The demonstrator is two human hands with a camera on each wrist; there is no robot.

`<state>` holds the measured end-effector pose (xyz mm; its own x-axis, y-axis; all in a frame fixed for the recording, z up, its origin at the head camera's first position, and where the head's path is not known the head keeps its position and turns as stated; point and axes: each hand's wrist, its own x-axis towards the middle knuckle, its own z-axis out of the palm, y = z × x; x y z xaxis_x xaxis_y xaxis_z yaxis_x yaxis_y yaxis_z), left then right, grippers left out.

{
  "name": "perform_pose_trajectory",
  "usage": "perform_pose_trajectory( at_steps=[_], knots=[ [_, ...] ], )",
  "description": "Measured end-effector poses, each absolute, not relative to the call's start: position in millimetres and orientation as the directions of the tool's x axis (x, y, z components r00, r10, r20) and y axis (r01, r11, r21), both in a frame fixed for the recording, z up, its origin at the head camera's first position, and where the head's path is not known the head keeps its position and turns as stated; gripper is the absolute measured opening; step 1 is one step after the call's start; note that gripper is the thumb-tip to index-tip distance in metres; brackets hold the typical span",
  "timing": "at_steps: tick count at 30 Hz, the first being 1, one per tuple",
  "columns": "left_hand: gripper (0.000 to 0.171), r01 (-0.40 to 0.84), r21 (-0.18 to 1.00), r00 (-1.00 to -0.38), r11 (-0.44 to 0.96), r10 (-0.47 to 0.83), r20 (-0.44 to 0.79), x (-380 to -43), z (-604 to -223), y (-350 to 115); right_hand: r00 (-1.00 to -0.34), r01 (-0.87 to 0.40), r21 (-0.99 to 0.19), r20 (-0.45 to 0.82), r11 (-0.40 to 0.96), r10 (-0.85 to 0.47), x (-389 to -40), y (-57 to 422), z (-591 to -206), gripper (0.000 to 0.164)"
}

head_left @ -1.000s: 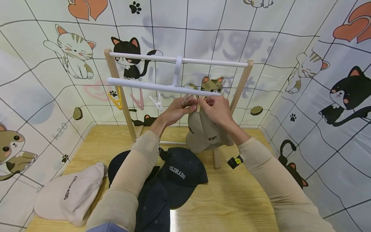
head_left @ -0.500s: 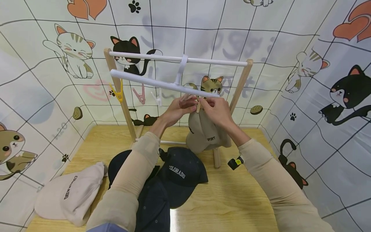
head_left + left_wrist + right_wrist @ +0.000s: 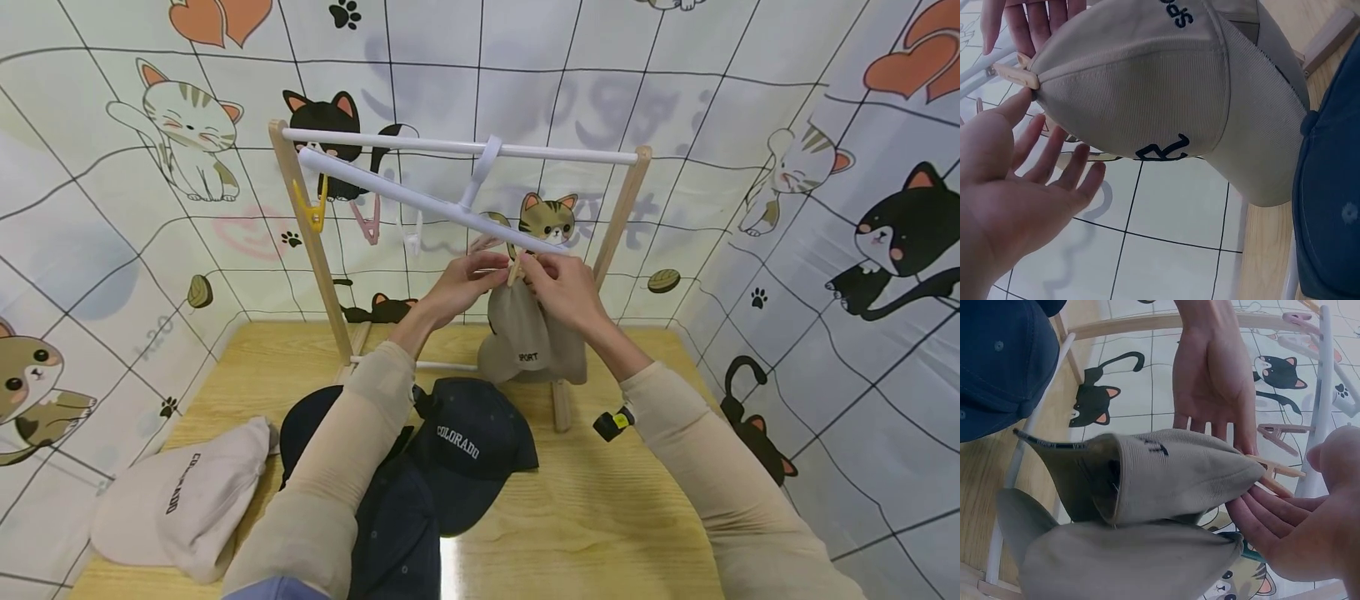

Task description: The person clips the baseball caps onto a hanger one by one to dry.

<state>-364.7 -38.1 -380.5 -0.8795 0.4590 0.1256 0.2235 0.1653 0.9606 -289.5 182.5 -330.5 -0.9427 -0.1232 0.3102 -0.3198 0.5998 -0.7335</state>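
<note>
A beige cap [image 3: 522,329] lettered SPORT hangs by its crown from a peach-coloured clip [image 3: 1275,474] near the lower end of a white hanger [image 3: 420,200]. My left hand [image 3: 1029,194] is beside the crown with fingers spread and loosely bent, its thumb tip at the clip. On the other side is my right hand [image 3: 1297,531]; its fingers lie nearly straight under the clip, the thumb apart from it. Behind hangs a second beige cap [image 3: 1122,562] with a green clip [image 3: 1252,552]. Yellow [image 3: 313,208], pink [image 3: 367,221] and white clips [image 3: 412,237] dangle from the raised side.
The hanger hooks over the white bar [image 3: 555,153] of a wooden stand. On the wooden table [image 3: 585,508] lie a dark COLORADO cap [image 3: 468,442], other dark caps [image 3: 397,525] and a pale COLORADO cap [image 3: 183,504]. A cat-patterned wall covering [image 3: 517,50] surrounds the table.
The hanger's left end has risen, tilting it down to the right, and its hook has shifted right along the bar. The cap has swung round, its SPORT lettering moving left. Both hands stay nearly in place.
</note>
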Motion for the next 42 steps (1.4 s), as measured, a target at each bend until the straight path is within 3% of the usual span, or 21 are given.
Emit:
perform_pose_trajectory(
  at_steps=[15,32,42],
  knots=[
    [0.065,0.318,0.867,-0.86,0.383,0.502,0.094,-343.8,-382.1,-59.8,-0.951,-0.308,-0.784,0.236,0.539,-0.201,-283.1,194.7,-337.7,0.059],
    [0.063,0.424,0.714,-0.819,0.557,0.572,0.04,-299.9,-411.5,-88.9,-0.895,-0.435,-0.719,0.41,0.542,-0.175,-254.3,197.4,-344.8,0.047],
    [0.058,0.435,0.671,-0.718,0.601,0.681,-0.144,-288.8,-437.7,-93.6,-0.838,-0.538,-0.705,0.507,0.463,-0.203,-239.3,179.1,-346.6,0.049]
  ],
)
